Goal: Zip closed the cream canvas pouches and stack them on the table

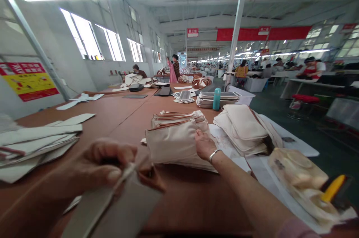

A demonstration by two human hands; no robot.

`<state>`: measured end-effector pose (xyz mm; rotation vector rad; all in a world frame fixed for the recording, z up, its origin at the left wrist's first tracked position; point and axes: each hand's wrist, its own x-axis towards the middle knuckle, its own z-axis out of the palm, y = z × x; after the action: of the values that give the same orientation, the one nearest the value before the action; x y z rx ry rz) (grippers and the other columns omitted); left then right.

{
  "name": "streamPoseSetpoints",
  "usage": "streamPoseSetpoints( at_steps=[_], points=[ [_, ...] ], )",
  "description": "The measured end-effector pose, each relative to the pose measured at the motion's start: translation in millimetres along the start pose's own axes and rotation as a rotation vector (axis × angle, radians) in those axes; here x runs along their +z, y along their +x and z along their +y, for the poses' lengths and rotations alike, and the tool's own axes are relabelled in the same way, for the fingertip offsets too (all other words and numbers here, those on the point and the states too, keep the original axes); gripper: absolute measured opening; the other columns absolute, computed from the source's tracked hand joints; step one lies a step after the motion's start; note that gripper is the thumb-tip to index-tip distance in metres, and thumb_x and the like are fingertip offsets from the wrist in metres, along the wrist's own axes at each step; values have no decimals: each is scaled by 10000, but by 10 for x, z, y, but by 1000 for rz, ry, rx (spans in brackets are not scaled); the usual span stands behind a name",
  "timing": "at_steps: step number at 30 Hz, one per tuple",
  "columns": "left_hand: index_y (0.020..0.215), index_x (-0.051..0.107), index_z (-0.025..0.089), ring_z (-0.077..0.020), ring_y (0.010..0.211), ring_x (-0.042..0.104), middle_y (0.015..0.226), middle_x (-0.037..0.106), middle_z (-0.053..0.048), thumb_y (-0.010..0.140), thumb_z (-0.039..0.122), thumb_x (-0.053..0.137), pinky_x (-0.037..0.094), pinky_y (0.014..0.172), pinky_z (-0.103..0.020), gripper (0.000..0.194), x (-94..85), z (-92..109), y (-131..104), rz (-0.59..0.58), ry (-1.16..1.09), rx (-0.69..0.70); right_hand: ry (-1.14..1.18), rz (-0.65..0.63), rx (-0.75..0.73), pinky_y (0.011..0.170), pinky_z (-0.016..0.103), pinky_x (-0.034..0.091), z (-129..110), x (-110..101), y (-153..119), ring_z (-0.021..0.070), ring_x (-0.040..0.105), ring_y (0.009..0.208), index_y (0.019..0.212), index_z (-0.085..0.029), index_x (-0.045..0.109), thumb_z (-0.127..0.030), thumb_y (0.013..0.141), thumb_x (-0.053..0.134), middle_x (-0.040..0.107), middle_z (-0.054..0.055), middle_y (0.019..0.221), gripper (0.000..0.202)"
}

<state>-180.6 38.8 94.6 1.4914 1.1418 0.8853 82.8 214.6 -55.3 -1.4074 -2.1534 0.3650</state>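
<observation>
Close to the camera at lower left, my left hand pinches the top edge of a pale fabric piece that has a brown inner side. The piece hangs over the front of the table and is slightly blurred. My right hand, with a silver bracelet at the wrist, rests its curled fingers on the right end of a stack of cream fabric pieces with brown edges. Whether those fingers grip the front piece is hard to see.
Pale pieces lie at left. Right of the stack are a cream pile, a teal bottle and a plastic container with a yellow-handled tool. Several people sit or stand farther back, beyond the brown table.
</observation>
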Motion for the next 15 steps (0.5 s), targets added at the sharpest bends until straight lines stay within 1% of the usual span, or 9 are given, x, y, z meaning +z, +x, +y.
streamPoseSetpoints(
  at_steps=[1,2,4,5,7,8,10,13,15],
  points=[
    [703,611,102,-57,547,456,622,534,52,731,363,706,312,526,-142,279,174,-3,-122,-141,7,-28,36,-7,-10,1006,513,433,-90,-65,-68,299,520,1210,1214,-141,586,-264,918,614,525,137,1350,321],
    [765,627,103,-68,576,447,651,540,38,765,356,706,312,527,-148,266,358,-21,-206,-223,34,-81,79,-14,-27,1030,503,411,-199,-132,-171,305,500,1235,1204,-130,597,-254,916,607,522,153,1359,313],
    [798,622,104,-78,619,415,686,533,23,805,376,687,307,541,-154,280,695,-88,-288,-301,27,-107,183,-41,-85,1055,429,398,-445,-268,-495,296,493,1253,1200,-116,612,-252,939,538,547,176,1342,303],
    [826,616,112,-81,624,401,697,520,25,819,387,676,309,542,-156,281,826,-123,-300,-344,2,-94,245,-73,-120,1009,387,445,-561,-334,-709,269,555,1184,1198,-138,619,-280,974,457,611,151,1267,311],
    [878,606,125,-87,644,402,747,510,18,858,410,630,327,554,-160,287,1006,-170,-292,-322,-17,-47,384,-163,-180,839,337,541,-717,-453,-1188,232,664,966,1165,-209,641,-366,1028,235,708,85,1057,456],
    [901,600,131,-91,653,417,766,511,15,876,417,602,341,561,-164,287,1065,-177,-278,-302,-27,-26,575,-279,-177,769,345,555,-744,-502,-1425,255,673,890,1145,-227,656,-435,1012,259,714,84,988,467],
    [925,600,136,-104,683,465,790,538,4,905,407,557,370,591,-174,275,1156,-158,-237,-277,46,68,832,-358,-79,583,345,541,-708,-571,-1832,270,648,676,1035,-270,700,-541,945,386,692,66,762,424],
    [910,618,139,-121,730,525,820,602,-16,925,329,527,384,644,-189,212,1292,-106,-161,-290,341,315,1050,-286,93,521,305,485,-559,-632,-2213,224,581,599,998,-278,678,-514,916,482,629,40,697,317],
    [901,617,149,-126,733,540,831,627,-23,929,285,516,371,640,-196,172,1379,-117,-123,-277,538,447,1029,-176,85,553,267,461,-488,-678,-2342,186,551,634,961,-251,657,-454,911,538,605,28,743,241]
  ],
)
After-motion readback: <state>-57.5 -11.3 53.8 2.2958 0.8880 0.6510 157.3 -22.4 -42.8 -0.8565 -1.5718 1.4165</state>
